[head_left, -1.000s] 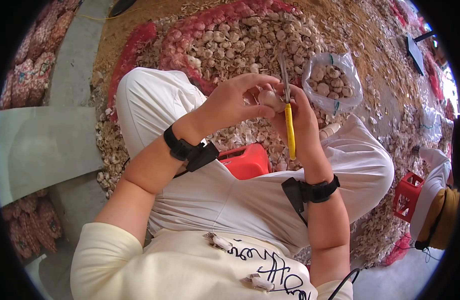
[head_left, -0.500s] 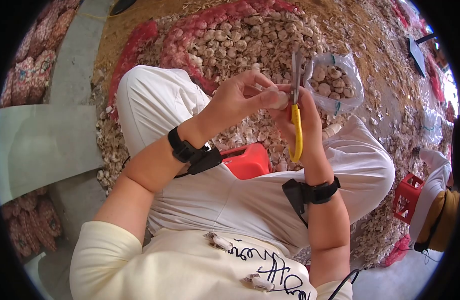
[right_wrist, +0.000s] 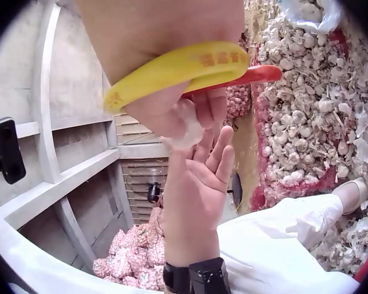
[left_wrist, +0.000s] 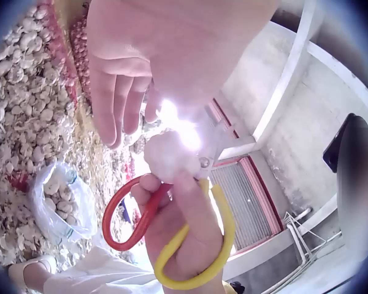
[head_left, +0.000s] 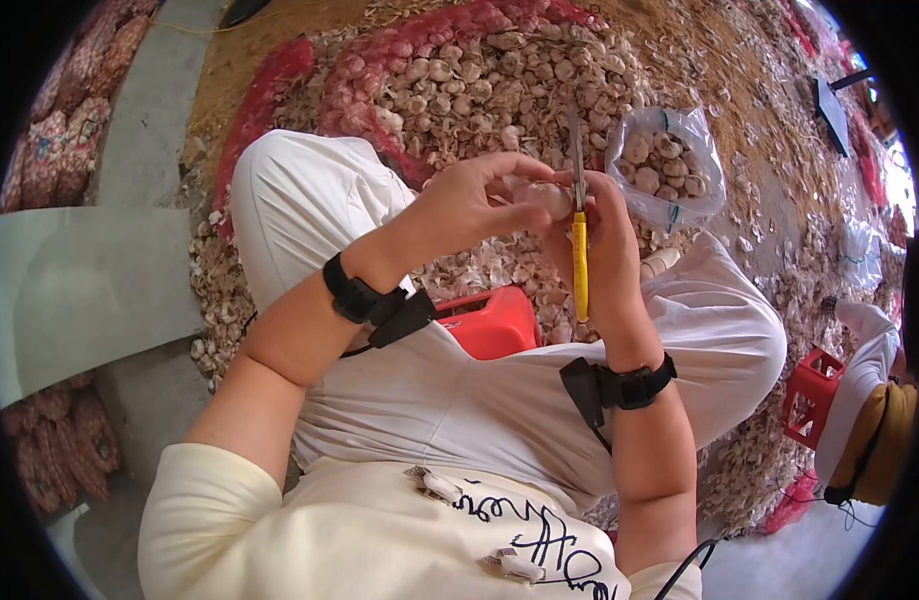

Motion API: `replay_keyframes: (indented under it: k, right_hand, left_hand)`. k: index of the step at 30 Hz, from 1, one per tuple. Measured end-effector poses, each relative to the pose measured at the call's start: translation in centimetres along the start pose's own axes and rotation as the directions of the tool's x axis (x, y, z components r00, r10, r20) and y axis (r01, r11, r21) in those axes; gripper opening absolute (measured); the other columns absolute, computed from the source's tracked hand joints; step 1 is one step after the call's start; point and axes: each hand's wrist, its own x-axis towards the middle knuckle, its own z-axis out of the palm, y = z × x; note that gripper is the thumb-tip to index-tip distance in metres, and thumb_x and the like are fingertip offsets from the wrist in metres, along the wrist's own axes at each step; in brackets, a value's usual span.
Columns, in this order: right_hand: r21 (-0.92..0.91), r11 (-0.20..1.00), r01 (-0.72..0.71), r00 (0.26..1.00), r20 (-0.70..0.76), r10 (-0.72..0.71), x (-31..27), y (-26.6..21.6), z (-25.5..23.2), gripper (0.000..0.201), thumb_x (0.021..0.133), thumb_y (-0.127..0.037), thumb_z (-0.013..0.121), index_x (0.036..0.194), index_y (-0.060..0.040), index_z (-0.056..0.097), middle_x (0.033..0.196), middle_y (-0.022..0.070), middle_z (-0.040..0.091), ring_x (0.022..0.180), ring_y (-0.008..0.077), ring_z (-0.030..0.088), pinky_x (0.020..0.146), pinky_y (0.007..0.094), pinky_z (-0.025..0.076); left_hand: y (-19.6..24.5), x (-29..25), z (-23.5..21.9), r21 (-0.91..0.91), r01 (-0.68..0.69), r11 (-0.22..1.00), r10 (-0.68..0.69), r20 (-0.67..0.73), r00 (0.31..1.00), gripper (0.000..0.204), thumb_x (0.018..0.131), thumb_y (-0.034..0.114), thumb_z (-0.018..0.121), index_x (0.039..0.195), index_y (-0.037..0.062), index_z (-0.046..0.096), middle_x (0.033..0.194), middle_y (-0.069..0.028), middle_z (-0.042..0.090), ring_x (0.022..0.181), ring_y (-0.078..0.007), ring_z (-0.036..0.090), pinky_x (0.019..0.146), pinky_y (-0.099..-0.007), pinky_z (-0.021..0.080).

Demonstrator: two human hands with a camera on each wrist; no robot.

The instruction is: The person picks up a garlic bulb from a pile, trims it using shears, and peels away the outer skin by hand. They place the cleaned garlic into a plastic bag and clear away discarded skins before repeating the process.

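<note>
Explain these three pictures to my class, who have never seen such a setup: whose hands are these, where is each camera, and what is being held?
No machine here: a seated person works with bare hands, wearing three cameras. The wide view comes from the head, looking down; the other two come from straps on each wrist. The left hand holds a garlic bulb in its fingers. The right hand grips scissors with one yellow and one red handle, blades pointing up beside the bulb. On the ground ahead lie a big heap of garlic, red mesh sacks and a clear bag of bulbs. A red crate sits between the knees.
</note>
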Motion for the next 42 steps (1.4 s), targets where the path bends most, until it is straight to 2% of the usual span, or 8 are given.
replay_keyframes:
  k: [2,4,12,18,24,31,36,42]
  right_hand:
    - [-0.058,0.996,0.072,0.997,-0.015,-0.073,-0.1,-0.2,0.0,0.038,0.079,0.004,0.069,0.112,-0.0056,0.054,0.097,0.0007,0.059,0.081,0.0094,0.055,0.073,0.0234,0.047]
    - [0.206,0.956,-0.210,0.978,0.048,0.205,-0.2,-1.4,-0.2,0.038,0.080,0.003,0.068,0.114,-0.0062,0.054,0.099,0.0000,0.058,0.083,0.0082,0.054,0.075,0.0226,0.047]
    - [0.338,0.909,-0.246,0.962,-0.030,0.272,0.3,-1.6,-1.5,0.038,0.088,-0.013,0.065,0.122,-0.0049,0.049,0.105,0.0039,0.058,0.087,0.0095,0.058,0.076,0.0234,0.049]
    - [0.746,0.496,-0.444,0.879,0.256,0.402,0.3,-2.0,-0.8,0.037,0.096,-0.021,0.052,0.125,-0.0001,0.044,0.112,0.0105,0.057,0.099,0.0186,0.061,0.078,0.0277,0.052]
    - [0.676,0.637,-0.372,0.919,0.173,0.353,0.3,-2.4,-1.4,0.041,0.094,-0.014,0.054,0.130,0.0009,0.040,0.116,0.0124,0.056,0.101,0.0184,0.059,0.088,0.0309,0.049]
    - [0.801,0.498,-0.332,0.932,0.196,0.306,0.2,-2.3,-1.2,0.046,0.090,-0.013,0.059,0.130,-0.0003,0.042,0.114,0.0113,0.059,0.100,0.0164,0.059,0.089,0.0302,0.047]
    - [0.379,0.863,-0.334,0.942,0.098,0.321,0.2,-3.0,-1.0,0.049,0.082,-0.002,0.066,0.125,-0.0058,0.044,0.107,0.0063,0.060,0.092,0.0128,0.060,0.077,0.0251,0.048]
    - [0.221,0.964,-0.146,0.989,0.054,0.138,-0.3,-2.3,-0.2,0.048,0.079,0.006,0.067,0.119,-0.0073,0.045,0.101,0.0054,0.059,0.091,0.0121,0.060,0.075,0.0243,0.048]
  left_hand:
    - [0.6,-0.1,0.4,-0.086,0.033,0.996,-0.033,-0.001,0.999,0.049,0.086,0.024,0.070,0.126,0.0027,0.051,0.109,-0.0050,0.062,0.097,-0.0104,0.059,0.083,-0.0262,0.049]
    - [0.7,-0.1,0.4,-0.172,0.065,0.983,-0.066,0.002,0.998,0.050,0.085,0.020,0.071,0.127,0.0025,0.050,0.115,-0.0055,0.060,0.101,-0.0106,0.058,0.086,-0.0267,0.049]
    - [0.5,-0.1,0.2,-0.224,-0.105,0.969,0.109,0.003,0.994,0.053,0.082,0.010,0.072,0.129,0.0035,0.047,0.126,-0.0074,0.054,0.115,-0.0155,0.053,0.098,-0.0311,0.045]
    - [-1.0,0.4,1.6,-0.182,-0.344,0.921,0.339,-0.059,0.939,0.045,0.082,0.009,0.072,0.124,0.0064,0.055,0.131,-0.0083,0.050,0.121,-0.0196,0.050,0.099,-0.0333,0.044]
    - [0.8,0.0,1.7,0.600,-0.444,0.666,0.576,-0.034,0.817,0.040,0.079,0.007,0.071,0.118,0.0094,0.061,0.126,-0.0109,0.051,0.118,-0.0235,0.052,0.097,-0.0347,0.046]
    - [0.0,0.3,1.7,0.040,-0.466,0.884,0.466,-0.168,0.869,0.033,0.085,0.013,0.069,0.117,0.0085,0.059,0.124,-0.0098,0.051,0.113,-0.0196,0.054,0.092,-0.0320,0.048]
    - [0.0,0.2,1.5,0.216,-0.465,0.859,0.502,-0.167,0.849,0.021,0.089,0.012,0.065,0.108,0.0033,0.059,0.117,-0.0096,0.055,0.105,-0.0159,0.058,0.086,-0.0291,0.050]
    - [-0.5,0.5,0.9,0.052,-0.231,0.972,0.236,-0.244,0.940,0.016,0.091,0.015,0.062,0.102,0.0029,0.060,0.104,-0.0077,0.064,0.094,-0.0142,0.062,0.082,-0.0278,0.051]
